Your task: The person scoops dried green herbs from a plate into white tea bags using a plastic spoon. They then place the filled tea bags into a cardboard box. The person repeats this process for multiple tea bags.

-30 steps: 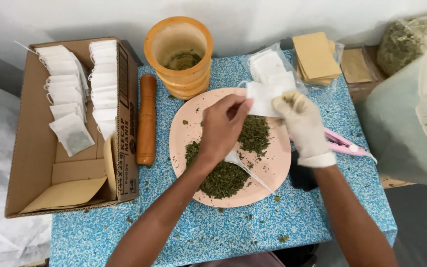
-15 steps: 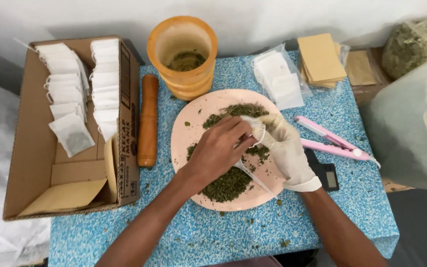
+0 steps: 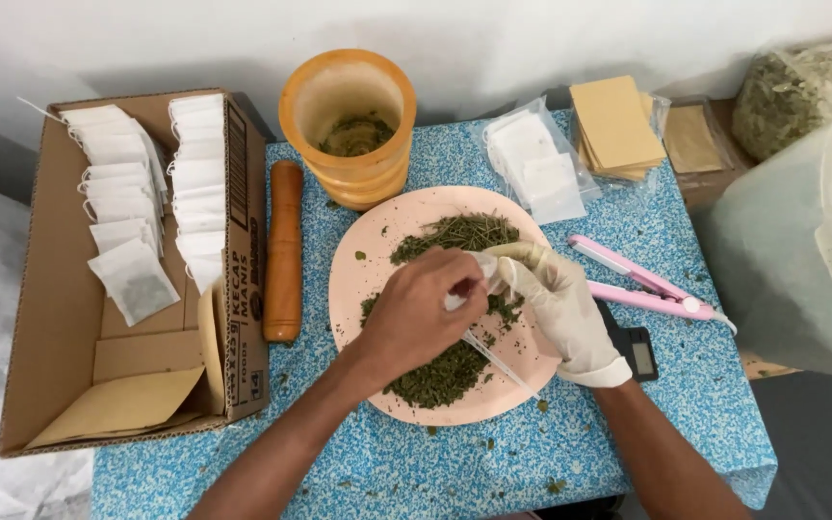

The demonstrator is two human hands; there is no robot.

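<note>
Blue speckled counter (image 3: 628, 424), crowded.
Pink round plate (image 3: 363, 260) at centre; orange plastic mortar (image 3: 347, 130) at twelve o'clock, brown cardboard box (image 3: 50, 327) at nine, pink sealing clamp (image 3: 642, 284) at three.

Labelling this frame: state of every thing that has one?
Left hand: bare, pinching a small white bag.
Right hand: gloved, at the bag.
Plate: holds dried herb.
Mortar: upright, herb inside.
Pestle: lying flat.
Box: open, bags stacked.
</note>
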